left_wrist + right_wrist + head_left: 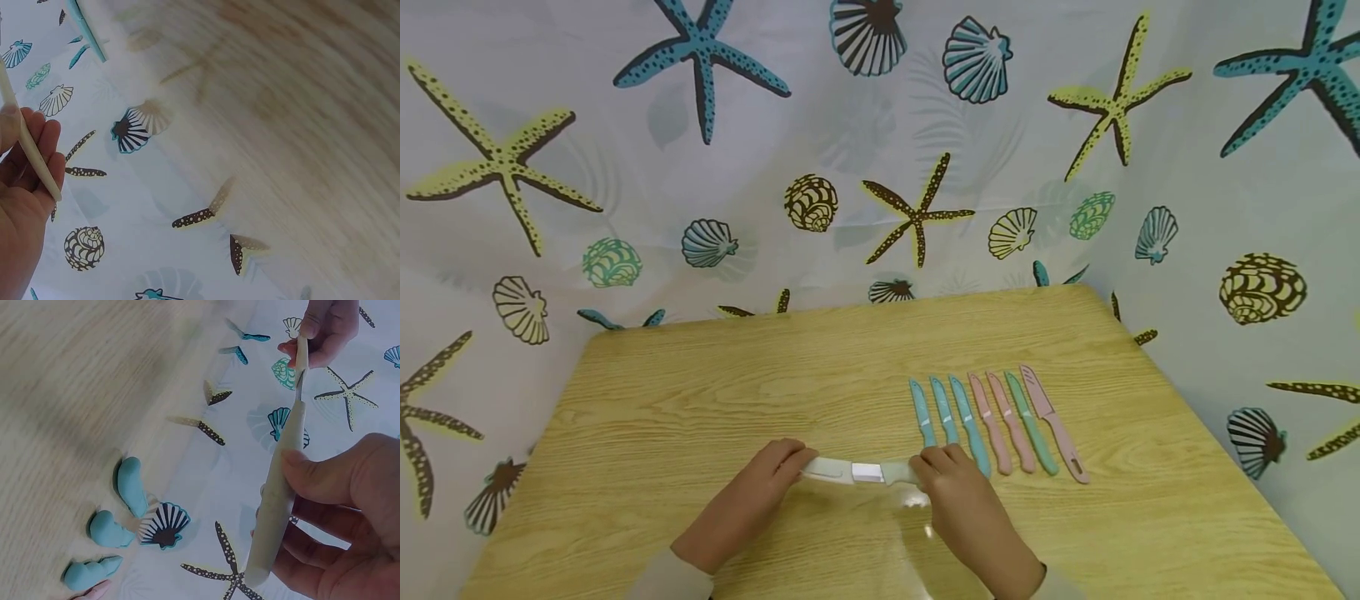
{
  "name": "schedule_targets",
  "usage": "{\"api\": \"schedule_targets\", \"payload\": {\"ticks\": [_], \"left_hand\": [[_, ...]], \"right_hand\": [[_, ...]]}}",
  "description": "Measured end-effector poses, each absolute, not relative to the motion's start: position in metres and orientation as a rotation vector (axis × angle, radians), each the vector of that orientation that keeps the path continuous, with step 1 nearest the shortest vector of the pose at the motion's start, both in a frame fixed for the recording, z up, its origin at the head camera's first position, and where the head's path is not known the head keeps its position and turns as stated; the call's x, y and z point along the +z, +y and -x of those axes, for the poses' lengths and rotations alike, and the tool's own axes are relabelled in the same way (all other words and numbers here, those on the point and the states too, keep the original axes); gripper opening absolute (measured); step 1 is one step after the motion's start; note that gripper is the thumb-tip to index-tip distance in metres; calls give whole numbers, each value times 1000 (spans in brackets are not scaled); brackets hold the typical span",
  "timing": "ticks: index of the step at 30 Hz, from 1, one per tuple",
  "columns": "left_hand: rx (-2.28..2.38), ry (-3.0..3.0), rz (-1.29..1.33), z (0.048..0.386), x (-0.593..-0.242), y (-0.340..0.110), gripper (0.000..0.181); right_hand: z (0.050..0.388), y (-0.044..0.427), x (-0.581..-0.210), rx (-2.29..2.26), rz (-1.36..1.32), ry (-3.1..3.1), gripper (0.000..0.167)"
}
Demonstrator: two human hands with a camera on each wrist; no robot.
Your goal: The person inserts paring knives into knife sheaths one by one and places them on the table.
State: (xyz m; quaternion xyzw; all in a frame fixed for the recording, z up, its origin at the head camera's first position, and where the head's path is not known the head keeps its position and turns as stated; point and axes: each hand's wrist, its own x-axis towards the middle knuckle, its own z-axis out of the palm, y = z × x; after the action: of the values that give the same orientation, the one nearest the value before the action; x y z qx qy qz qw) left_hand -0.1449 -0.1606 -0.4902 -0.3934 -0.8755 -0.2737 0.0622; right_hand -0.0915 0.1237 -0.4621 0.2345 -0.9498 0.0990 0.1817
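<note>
A pale knife with a whitish-green handle is held level above the table, its blade showing between the handle and a whitish sheath. My left hand pinches the sheath near its far end, thumb on one side and fingers on the other, as the left wrist view also shows. The handle lies in my right hand, gripped between thumb and curled fingers. Part of the blade is still inside the sheath, so its tip is hidden.
Right of centre, sheathed knives lie in a row on the wooden table: three blue ones, two pink ones, a green one and a larger pink one. Seashell-patterned cloth hangs around the table.
</note>
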Motion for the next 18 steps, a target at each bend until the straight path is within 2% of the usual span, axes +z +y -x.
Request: {"api": "schedule_targets", "payload": {"ticks": [1, 3, 6, 7, 10, 12, 14, 17, 18], "left_hand": [[-825, -2649, 1189, 144, -490, -161, 33], [-715, -2580, 1255, 144, -492, -161, 34], [-1002, -2829, 1039, 144, -487, -154, 28], [-1056, -2871, 1001, 145, -486, -152, 30], [-1423, -3097, 521, 145, -481, -141, 53], [-1502, -3126, 418, 147, -481, -137, 61], [-1468, -3112, 470, 146, -482, -137, 58], [-1146, -2922, 952, 144, -486, -141, 43], [-1106, -2873, 989, 143, -487, -142, 37]], "right_hand": [[91, 122, -463, 275, -670, -2676, 28], [92, 119, -464, 270, -680, -2660, 28], [92, 114, -465, 274, -683, -2654, 29], [92, 113, -466, 278, -681, -2659, 29], [92, 109, -467, 272, -679, -2682, 31], [91, 107, -467, 242, -692, -2680, 32], [91, 106, -468, 211, -707, -2664, 34], [92, 104, -467, 163, -722, -2633, 37], [92, 104, -468, 158, -720, -2627, 38]]}}
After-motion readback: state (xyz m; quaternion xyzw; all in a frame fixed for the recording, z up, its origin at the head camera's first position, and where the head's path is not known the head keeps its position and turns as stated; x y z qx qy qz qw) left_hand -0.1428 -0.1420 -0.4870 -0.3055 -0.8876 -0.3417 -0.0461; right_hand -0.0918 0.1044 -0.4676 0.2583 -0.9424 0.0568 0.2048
